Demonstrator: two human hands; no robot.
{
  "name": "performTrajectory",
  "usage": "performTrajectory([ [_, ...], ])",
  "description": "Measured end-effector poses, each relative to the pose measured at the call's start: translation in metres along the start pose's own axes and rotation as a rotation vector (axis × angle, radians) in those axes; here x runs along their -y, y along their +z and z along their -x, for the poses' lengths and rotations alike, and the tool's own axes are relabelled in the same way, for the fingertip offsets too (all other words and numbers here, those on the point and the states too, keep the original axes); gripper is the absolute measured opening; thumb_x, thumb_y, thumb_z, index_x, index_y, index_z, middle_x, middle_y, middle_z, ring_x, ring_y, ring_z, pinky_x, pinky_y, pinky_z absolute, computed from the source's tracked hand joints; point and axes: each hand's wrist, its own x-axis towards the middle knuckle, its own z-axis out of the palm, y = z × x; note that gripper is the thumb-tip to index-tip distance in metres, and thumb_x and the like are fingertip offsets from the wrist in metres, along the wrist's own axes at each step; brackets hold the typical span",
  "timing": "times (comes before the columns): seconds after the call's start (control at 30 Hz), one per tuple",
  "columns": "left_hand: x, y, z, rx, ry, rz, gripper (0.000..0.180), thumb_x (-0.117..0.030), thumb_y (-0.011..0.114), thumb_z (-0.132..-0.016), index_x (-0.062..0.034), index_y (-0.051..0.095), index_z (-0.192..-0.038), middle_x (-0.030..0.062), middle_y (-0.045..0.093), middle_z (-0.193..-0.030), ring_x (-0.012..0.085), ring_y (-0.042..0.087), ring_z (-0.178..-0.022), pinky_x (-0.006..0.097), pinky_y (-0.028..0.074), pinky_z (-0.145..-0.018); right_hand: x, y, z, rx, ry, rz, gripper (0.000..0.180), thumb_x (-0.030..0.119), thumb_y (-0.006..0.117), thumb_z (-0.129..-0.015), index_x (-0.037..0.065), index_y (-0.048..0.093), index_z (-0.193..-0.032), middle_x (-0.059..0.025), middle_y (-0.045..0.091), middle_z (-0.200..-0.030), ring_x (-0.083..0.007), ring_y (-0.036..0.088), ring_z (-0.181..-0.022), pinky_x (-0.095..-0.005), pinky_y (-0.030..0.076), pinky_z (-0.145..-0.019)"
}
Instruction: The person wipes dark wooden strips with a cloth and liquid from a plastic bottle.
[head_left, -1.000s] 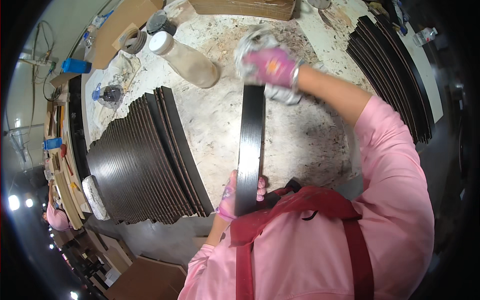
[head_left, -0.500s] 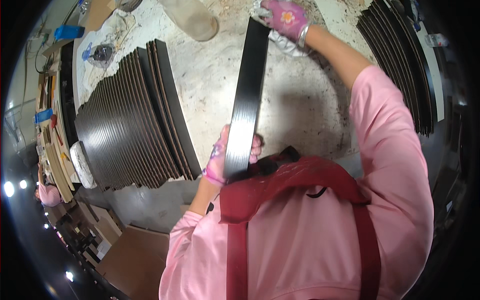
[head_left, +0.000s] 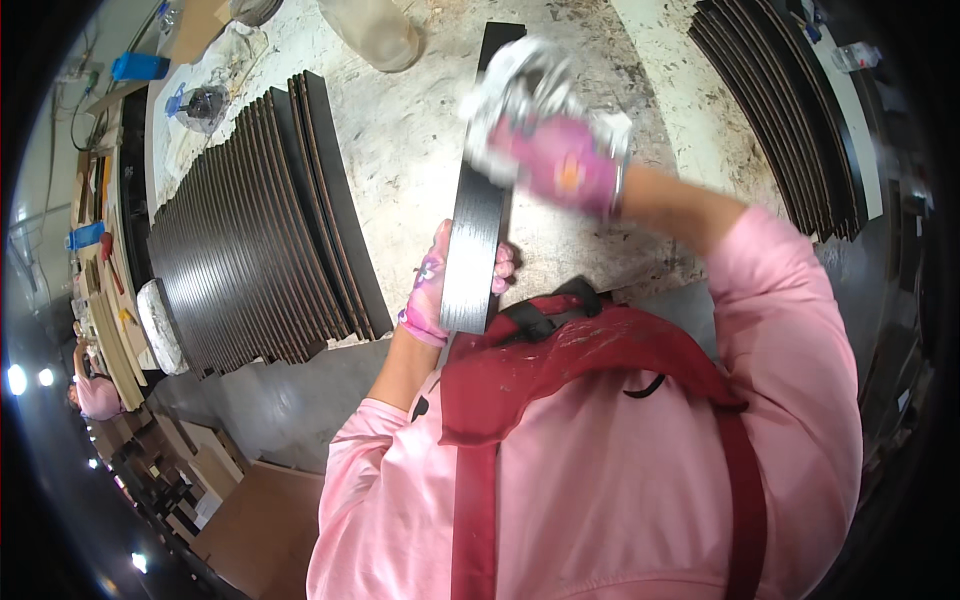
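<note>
A long black board (head_left: 472,250) slants away from my body over the worktable (head_left: 400,130), glossy along its upper face. My left hand (head_left: 428,290), in a pink patterned glove, is wrapped round its near end, fingertips showing on the right edge. My right hand (head_left: 565,170), in a pink glove with a flower, is closed on a crumpled white cloth (head_left: 525,75). The cloth lies across the far part of the board and hides some of it. Motion blurs this hand and the cloth.
Many black boards (head_left: 245,235) stand in a close row at the left; another row (head_left: 785,120) fills the far right. A cloudy container (head_left: 378,32) lies at the back. A clear bottle with dark contents (head_left: 203,108) is at the far left. Another person (head_left: 97,393) appears beyond.
My right hand has come back toward me along the board with the cloth, from its far end. My left hand and the board's near end have shifted slightly away from my body.
</note>
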Motion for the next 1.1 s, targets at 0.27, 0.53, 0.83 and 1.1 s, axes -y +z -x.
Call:
performTrajectory([
  [0.27, 0.000, 0.029, -0.019, -0.064, 0.105, -0.099, 0.071, -0.060, 0.041, -0.094, 0.0066, 0.055, -0.114, 0.0210, 0.059, -0.098, 0.0270, 0.054, -0.081, 0.037, 0.050, -0.075, -0.035, -0.013, -0.002, -0.431, -0.224, 0.199, 0.040, 0.017, 0.067, -0.082, 0.009, 0.054, -0.119, -0.0130, 0.064, -0.086, -0.0267, 0.065, -0.078, -0.0395, 0.053, -0.062],
  [0.53, -0.032, 0.058, 0.007, -0.713, 0.503, -1.860, 0.054, -0.029, 0.069, -0.088, 0.0037, 0.052, -0.129, 0.0201, 0.060, -0.118, 0.0251, 0.061, -0.104, 0.033, 0.047, -0.091, -0.051, -0.033, -0.009, -0.544, -0.122, 0.011, 0.036, 0.023, 0.064, -0.090, 0.008, 0.060, -0.123, -0.0127, 0.070, -0.095, -0.0179, 0.066, -0.069, -0.0329, 0.056, -0.064],
  [0.83, 0.023, 0.001, 0.031, -1.051, 0.824, -2.432, 0.074, -0.037, 0.081, -0.067, 0.0023, 0.054, -0.124, 0.0196, 0.055, -0.104, 0.0372, 0.051, -0.098, 0.046, 0.041, -0.086, 0.026, 0.029, 0.014, -0.175, -0.434, 0.495, 0.021, 0.014, 0.050, -0.090, 0.007, 0.052, -0.110, -0.0114, 0.064, -0.089, -0.0248, 0.067, -0.078, -0.0377, 0.058, -0.066],
  [1.1, 0.014, -0.011, 0.020, -1.097, 0.971, -2.311, 0.069, -0.031, 0.077, -0.069, 0.0016, 0.054, -0.126, 0.0182, 0.054, -0.102, 0.0350, 0.051, -0.092, 0.045, 0.041, -0.082, -0.009, -0.007, -0.040, -0.344, -0.230, 0.284, 0.032, 0.028, 0.058, -0.090, 0.006, 0.051, -0.113, -0.0174, 0.064, -0.083, -0.0314, 0.065, -0.074, -0.0452, 0.052, -0.061],
])
